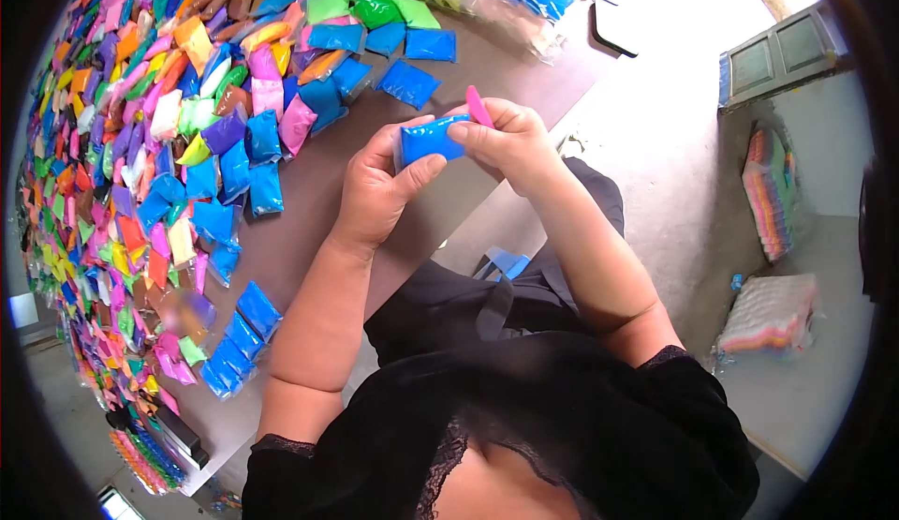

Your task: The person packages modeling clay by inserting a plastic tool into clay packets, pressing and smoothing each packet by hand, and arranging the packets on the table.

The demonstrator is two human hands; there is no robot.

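Left hand (382,183): fingers and thumb closed on one end of a blue packet (433,138), held above the tabletop (370,230) near its wearer-side edge. Right hand (506,141): thumb pressed on the packet's other end; a pink strip (478,106) is pinched among its fingers, pointing up.

And there's a phone (613,30) up top, a green-panelled frame (779,59) over right, with two striped bundles (770,194) below it!
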